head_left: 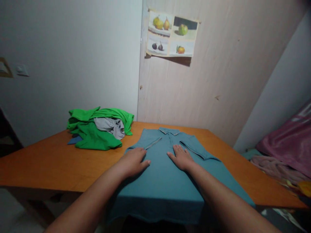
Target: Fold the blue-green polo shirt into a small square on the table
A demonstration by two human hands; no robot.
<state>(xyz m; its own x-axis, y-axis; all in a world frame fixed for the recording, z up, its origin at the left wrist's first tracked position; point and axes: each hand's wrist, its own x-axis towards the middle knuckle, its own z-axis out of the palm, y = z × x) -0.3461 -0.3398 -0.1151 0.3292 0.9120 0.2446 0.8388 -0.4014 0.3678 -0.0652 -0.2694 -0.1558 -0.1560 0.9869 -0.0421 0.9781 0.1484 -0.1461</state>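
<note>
A blue-green polo shirt [162, 174] lies spread front up on the wooden table, its collar at the far end. Both short sleeves are folded inward over the chest, and the hem hangs over the near table edge. My left hand [136, 162] rests flat on the shirt's left side, just below the left sleeve's cuff, thumb pointing inward. Flat on the right part of the chest, beside the other sleeve, lies my right hand [181, 157] with its fingers stretched out. Neither hand grips the fabric.
A heap of green, grey and blue clothes [99, 129] sits at the table's back left. The orange-brown table [60, 165] meets the wall behind, where a fruit picture sheet [172, 34] hangs. Pink cloth [286, 145] and other fabrics are piled off the table's right side.
</note>
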